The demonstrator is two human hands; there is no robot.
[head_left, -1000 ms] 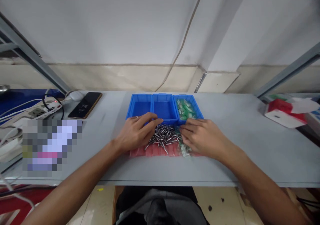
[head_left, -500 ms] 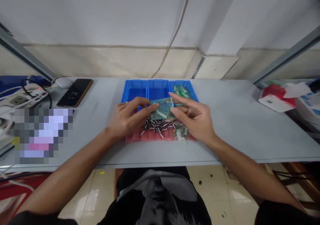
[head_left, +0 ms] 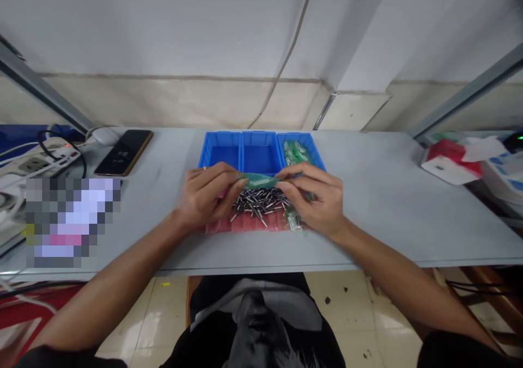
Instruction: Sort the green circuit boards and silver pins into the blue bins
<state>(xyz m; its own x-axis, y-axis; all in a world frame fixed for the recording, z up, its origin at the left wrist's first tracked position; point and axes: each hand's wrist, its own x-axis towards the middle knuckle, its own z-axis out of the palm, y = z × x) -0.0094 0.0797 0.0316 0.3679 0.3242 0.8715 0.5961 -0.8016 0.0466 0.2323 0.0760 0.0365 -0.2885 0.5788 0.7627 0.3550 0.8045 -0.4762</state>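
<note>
my left hand (head_left: 208, 194) and right hand (head_left: 312, 196) pinch a green packet (head_left: 258, 181) over metal pins (head_left: 257, 204) on the grey table (head_left: 388, 215), before three blue bins (head_left: 261, 150) near the white wall (head_left: 163, 25).

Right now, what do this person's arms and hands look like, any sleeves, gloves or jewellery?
The left hand and right hand are bare, no gloves. The left forearm and right forearm are uncovered, no watch or band showing. Dark sleeves show only at the bottom edge: left sleeve and right sleeve. A pale speck on a left finger might be a ring; too small to tell.
</note>
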